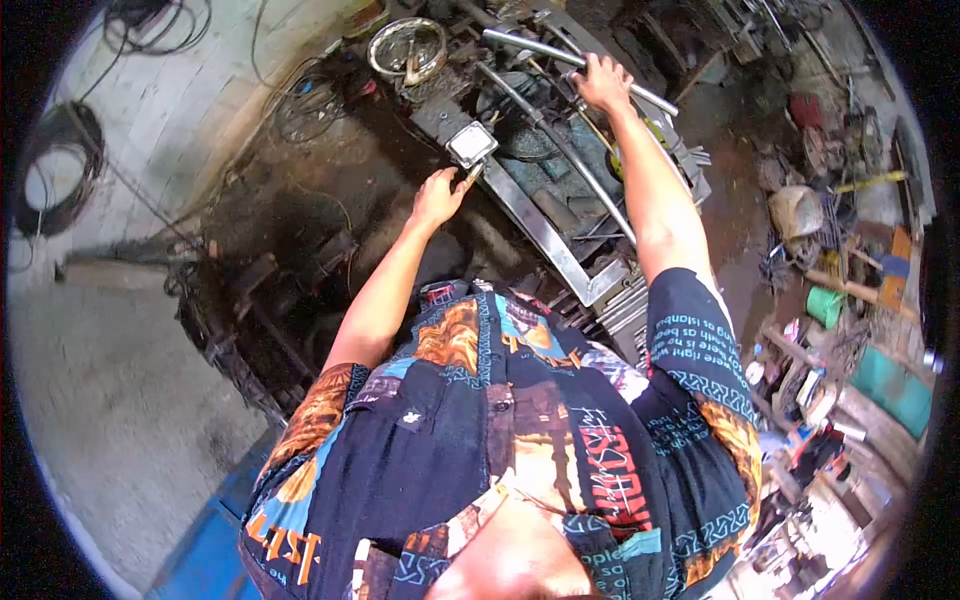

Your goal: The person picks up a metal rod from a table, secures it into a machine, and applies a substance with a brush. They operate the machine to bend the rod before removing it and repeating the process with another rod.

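My right hand (603,84) is wrapped over a long bare metal bar (520,44), which slants across the far end of a metal machine frame (545,240). My left hand (440,199) is at the frame's near left side, its fingers apart and one stretched toward a square box with a pale face (471,144). The fingertips are right at the lower edge of that box. Between my hands, a long round rod (560,148) runs down the machine toward my body.
A round metal rim or basin (407,50) stands beyond the box. Coiled black cable or hose (62,168) lies on the floor at left. On the right are piled parts, a green cup-like container (824,306) and a teal panel (893,390). A blue surface (215,545) shows at lower left.
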`<state>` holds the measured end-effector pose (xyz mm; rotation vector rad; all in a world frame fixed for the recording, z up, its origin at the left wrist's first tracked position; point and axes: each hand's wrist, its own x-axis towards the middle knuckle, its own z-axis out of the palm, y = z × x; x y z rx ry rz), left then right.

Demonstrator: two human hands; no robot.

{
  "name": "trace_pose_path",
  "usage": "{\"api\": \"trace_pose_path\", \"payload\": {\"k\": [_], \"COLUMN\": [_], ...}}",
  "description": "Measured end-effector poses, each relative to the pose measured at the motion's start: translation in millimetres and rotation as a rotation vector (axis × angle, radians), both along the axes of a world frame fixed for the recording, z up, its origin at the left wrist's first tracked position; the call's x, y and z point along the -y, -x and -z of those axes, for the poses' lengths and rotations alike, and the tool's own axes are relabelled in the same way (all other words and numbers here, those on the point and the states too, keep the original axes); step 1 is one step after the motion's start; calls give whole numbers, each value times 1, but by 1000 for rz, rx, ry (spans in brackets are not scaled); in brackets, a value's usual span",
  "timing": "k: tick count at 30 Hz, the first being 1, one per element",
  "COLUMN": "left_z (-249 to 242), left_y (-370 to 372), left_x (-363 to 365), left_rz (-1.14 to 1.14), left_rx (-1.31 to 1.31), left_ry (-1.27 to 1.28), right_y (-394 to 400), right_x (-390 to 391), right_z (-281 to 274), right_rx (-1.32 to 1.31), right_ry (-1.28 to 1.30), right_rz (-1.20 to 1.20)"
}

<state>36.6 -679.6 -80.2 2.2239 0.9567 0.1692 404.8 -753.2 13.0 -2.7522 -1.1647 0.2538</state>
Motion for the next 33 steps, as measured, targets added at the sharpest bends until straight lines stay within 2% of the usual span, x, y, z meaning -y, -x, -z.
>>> {"api": "trace_pose_path", "payload": {"k": [4, 7, 10, 14, 25, 33], "left_z": [16, 22, 19, 24, 50, 34], "left_y": [-12, -16, -21, -20, -8, -10], "left_x": [-3, -7, -12, -10, -9, 8], "left_rz": [96, 145, 200, 195, 43, -123], "left_rx": [-71, -175, -276, -222, -148, -146], "left_ry": [18, 221, 317, 316, 319, 387], "right_y": [-9, -14, -17, -13, -4, 1], "right_x": [5, 8, 9, 7, -11, -5], "right_z": [-9, -10, -11, -12, -16, -16], "right_rx": [-89, -96, -113, -88, -73, -67], "right_ry": [42, 44, 58, 45, 53, 21], "right_rz": [77, 117, 117, 110, 66, 56]}}
